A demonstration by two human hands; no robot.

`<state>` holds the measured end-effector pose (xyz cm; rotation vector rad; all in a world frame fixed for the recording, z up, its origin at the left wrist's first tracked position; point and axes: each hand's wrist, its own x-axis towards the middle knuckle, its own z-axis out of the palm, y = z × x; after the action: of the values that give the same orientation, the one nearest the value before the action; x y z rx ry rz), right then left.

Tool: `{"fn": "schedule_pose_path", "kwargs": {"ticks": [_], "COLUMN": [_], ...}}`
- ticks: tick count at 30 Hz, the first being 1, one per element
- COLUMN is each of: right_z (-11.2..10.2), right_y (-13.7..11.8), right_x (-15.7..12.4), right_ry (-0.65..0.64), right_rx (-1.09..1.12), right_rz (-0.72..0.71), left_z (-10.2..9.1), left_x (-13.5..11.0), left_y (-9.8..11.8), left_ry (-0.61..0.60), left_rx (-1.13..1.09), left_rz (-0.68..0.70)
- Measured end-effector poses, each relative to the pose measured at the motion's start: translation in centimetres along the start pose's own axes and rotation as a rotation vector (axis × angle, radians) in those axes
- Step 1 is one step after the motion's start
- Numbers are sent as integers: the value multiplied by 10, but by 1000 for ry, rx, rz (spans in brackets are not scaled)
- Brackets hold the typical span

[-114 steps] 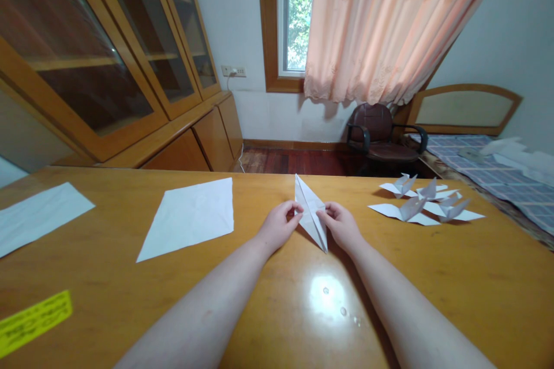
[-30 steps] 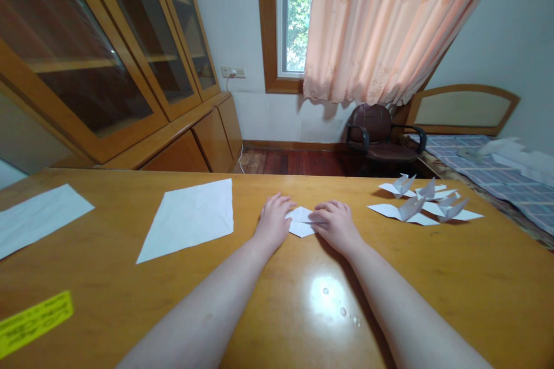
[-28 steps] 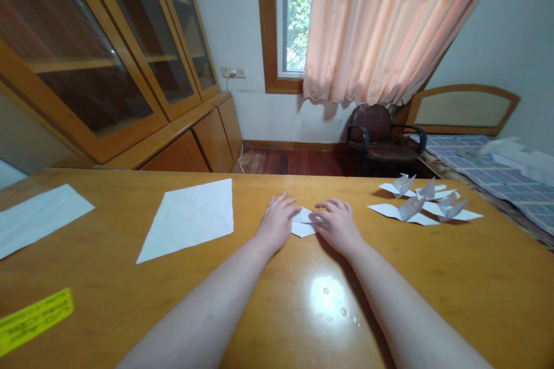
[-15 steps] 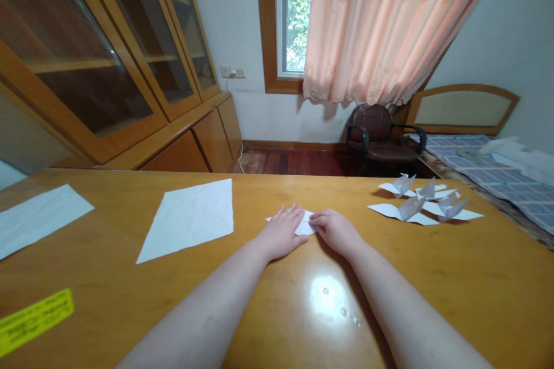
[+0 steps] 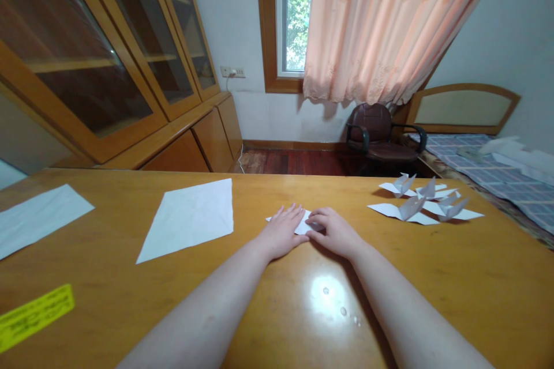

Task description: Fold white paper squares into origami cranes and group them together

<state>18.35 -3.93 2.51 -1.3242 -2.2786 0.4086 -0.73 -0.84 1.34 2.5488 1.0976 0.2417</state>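
A small folded white paper piece [image 5: 304, 223] lies flat on the wooden table [image 5: 433, 277], mostly hidden under my hands. My left hand [image 5: 282, 232] rests flat on its left part, fingers stretched forward and together. My right hand [image 5: 332, 231] is beside it with fingers curled, its fingertips pressing on the paper's right part. The two hands almost touch over the paper.
A white square sheet [image 5: 190, 217] lies to the left, another white sheet [image 5: 37, 218] at the far left edge. Several folded paper birds [image 5: 422, 205] sit at the right. A yellow label [image 5: 34, 316] is stuck at the near left. A chair [image 5: 378, 137] stands beyond the table.
The paper, held up as a long pointed shape earlier, was laid down and folded smaller. My left hand flattened over it and my right fingertips shifted slightly along the fold.
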Motion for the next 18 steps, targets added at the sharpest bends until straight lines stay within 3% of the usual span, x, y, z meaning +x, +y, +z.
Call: {"fn": "schedule_pose_path", "kwargs": {"ticks": [18], "right_z": [8], "right_y": [10], "right_x": [3], "right_ry": [4], "right_rx": [-3], "right_rz": [-5], "left_z": [8], "left_x": [6], "left_y": [-8], "left_ry": [71], "left_rx": [-66], "left_rz": [-46]}}
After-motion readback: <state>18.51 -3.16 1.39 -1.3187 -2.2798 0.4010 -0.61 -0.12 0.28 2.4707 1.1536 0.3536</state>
